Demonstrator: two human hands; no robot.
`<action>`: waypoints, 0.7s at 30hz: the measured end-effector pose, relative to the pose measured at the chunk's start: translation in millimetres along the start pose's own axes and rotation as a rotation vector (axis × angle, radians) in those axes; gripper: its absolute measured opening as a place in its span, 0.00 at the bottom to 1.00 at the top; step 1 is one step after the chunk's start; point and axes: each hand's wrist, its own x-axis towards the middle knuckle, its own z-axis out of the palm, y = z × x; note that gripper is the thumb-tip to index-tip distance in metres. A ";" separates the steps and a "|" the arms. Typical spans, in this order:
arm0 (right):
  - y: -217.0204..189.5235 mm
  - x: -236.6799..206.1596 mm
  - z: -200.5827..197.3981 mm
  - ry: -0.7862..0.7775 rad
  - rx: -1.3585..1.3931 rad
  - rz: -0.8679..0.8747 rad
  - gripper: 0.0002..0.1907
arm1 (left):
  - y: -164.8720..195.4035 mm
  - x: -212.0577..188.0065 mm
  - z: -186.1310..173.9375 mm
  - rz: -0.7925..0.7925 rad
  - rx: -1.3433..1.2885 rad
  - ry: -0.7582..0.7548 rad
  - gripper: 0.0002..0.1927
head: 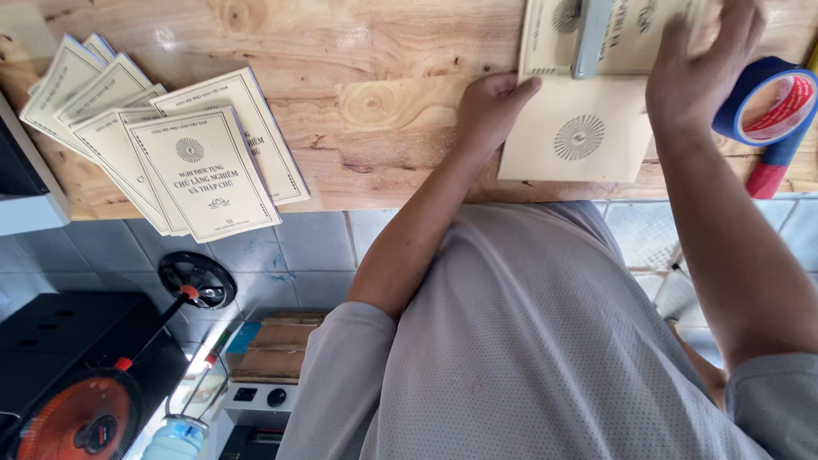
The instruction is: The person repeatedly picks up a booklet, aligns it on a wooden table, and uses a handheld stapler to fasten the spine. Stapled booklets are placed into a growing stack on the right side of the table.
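Note:
A cream booklet (579,140) with a round sunburst emblem lies at the wooden table's (375,111) near edge. My left hand (490,106) grips its left edge, fingers curled and thumb on top. Just beyond it lies another cream booklet (545,38) with a grey bar-shaped tool (592,34) across it. My right hand (699,64) lies flat on that farther booklet, fingers spread, to the right of the grey tool and holding nothing.
Several matching booklets (187,158) are fanned out on the table's left side. A blue tape roll (767,102) and a red-handled item (767,175) sit by my right wrist. Below the table are tiled floor, a black box and a fan (81,417).

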 end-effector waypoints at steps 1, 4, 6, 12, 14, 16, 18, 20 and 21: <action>6.7 -15.1 -9.3 -0.059 0.066 0.071 0.24 | -3.4 -2.1 -2.2 -0.005 -0.085 -0.034 0.18; 17.1 -57.3 -23.0 -0.228 0.317 0.294 0.26 | -20.2 -16.3 -10.5 0.032 -0.305 -0.155 0.19; 19.8 -77.3 -27.2 -0.293 0.531 0.455 0.28 | -27.2 -25.9 -12.4 0.156 -0.408 -0.278 0.21; 18.1 -101.6 -70.7 -0.294 1.022 0.755 0.30 | -14.3 -77.0 -4.0 -0.057 -0.219 -0.266 0.23; 10.1 -101.3 -98.4 -0.272 1.041 0.658 0.33 | -2.6 -94.2 2.0 -0.019 -0.191 -0.308 0.22; 5.2 -89.9 -132.4 -0.196 1.000 0.519 0.33 | 6.7 -107.8 5.3 0.021 -0.146 -0.368 0.20; 10.2 -72.2 -176.3 -0.085 0.856 0.361 0.31 | 14.9 -111.5 8.1 0.103 -0.138 -0.410 0.18; 29.9 -52.1 -221.0 0.025 0.664 0.267 0.32 | 19.2 -112.5 7.6 0.179 -0.129 -0.389 0.16; 44.3 -43.7 -240.5 0.070 0.549 0.233 0.32 | 20.3 -112.0 6.6 0.211 -0.125 -0.350 0.15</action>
